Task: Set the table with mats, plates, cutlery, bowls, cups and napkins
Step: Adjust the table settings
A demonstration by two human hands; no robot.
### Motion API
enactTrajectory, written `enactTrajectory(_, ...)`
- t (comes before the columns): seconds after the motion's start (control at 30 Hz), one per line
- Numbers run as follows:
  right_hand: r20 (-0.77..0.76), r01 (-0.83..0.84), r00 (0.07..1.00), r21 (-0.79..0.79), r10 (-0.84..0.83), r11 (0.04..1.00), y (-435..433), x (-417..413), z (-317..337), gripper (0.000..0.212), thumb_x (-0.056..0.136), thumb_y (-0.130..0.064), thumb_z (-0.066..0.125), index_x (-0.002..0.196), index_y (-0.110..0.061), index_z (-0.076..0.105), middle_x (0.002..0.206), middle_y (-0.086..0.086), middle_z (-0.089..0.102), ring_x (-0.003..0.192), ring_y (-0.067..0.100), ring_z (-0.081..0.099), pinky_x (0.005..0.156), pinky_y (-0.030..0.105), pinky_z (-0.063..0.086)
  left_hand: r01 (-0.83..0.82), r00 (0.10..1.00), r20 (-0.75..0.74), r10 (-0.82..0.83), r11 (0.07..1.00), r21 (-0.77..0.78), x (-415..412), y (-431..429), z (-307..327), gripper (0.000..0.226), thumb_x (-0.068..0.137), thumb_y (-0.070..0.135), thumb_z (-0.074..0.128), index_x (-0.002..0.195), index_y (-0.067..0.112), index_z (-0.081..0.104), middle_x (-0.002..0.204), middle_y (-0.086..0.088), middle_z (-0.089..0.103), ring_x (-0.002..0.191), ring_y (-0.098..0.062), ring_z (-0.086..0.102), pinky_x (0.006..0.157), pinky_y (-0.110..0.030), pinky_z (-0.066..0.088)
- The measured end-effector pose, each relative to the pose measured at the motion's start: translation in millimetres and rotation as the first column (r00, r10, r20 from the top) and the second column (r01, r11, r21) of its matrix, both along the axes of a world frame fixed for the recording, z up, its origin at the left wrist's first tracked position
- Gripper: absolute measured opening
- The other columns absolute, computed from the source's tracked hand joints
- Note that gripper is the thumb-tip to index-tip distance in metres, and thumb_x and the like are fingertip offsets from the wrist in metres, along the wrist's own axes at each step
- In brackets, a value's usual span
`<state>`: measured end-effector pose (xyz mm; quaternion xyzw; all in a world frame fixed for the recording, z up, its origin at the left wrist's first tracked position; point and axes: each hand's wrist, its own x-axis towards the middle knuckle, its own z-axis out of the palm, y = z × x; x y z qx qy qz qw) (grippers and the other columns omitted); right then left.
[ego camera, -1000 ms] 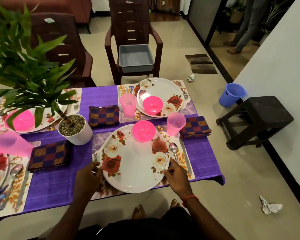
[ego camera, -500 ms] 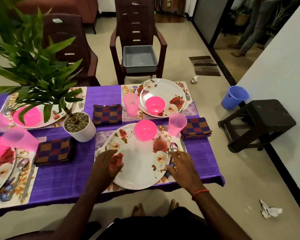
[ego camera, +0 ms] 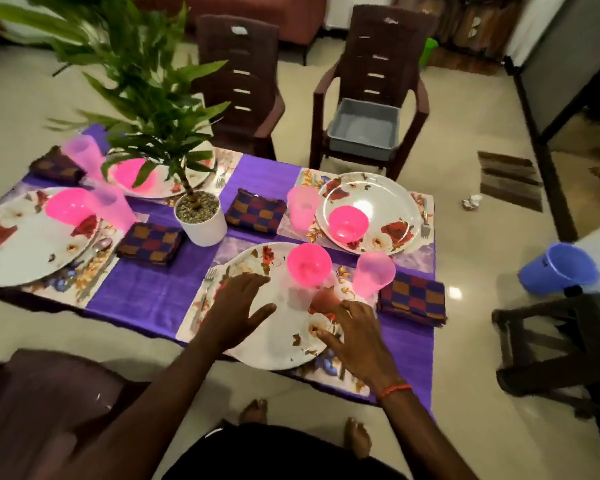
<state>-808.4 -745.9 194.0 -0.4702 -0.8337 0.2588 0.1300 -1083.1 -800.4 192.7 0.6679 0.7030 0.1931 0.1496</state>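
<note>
The nearest floral plate lies on a floral mat at the table's front edge, with a pink bowl on its far side. My left hand is spread open over the plate's left part. My right hand hovers with relaxed fingers over its right rim, hiding the spoon there. A pink cup and a checked napkin stand to the right. A fork lies left of the plate.
Three more place settings with plates, pink bowls, cups and napkins cover the purple cloth. A potted plant stands mid-table. A grey tub sits on a far chair. A blue bucket and dark stool stand at the right.
Both hands have left the plate's edges and moved forward over the plate, fingers spread. The camera has swung left, showing more of the left settings.
</note>
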Motion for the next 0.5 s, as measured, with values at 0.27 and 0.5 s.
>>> enactTrajectory(0.27, -0.034, -0.254, 0.967, -0.008, 0.254, 0.967, 34, 44, -11, 0.054, 0.085, -0.058, 0.049, 0.126, -0.026, 0.063, 0.12, -0.001, 0.06, 0.116, 0.023, 0.05, 0.096, 0.041, 0.046, -0.227, 0.974, -0.011, 0.227, 0.973, 0.031, 81, -18, 15, 0.062, 0.097, 0.063, 0.046, 0.14, 0.018, 0.053, 0.136, -0.002, 0.058, 0.126, -0.019, 0.049, 0.105, -0.039, 0.041)
enactTrajectory(0.5, -0.08, -0.427, 0.902, -0.036, 0.423, 0.904, 23, 42, -28, 0.048, 0.082, -0.054, 0.059, 0.118, -0.025, 0.068, 0.111, -0.001, 0.067, 0.11, 0.026, 0.058, 0.096, 0.04, 0.04, -0.394, 0.919, -0.039, 0.393, 0.919, -0.026, 130, -67, 26, 0.071, 0.097, 0.071, 0.037, 0.145, 0.02, 0.049, 0.146, -0.001, 0.053, 0.135, -0.02, 0.046, 0.111, -0.045, 0.04)
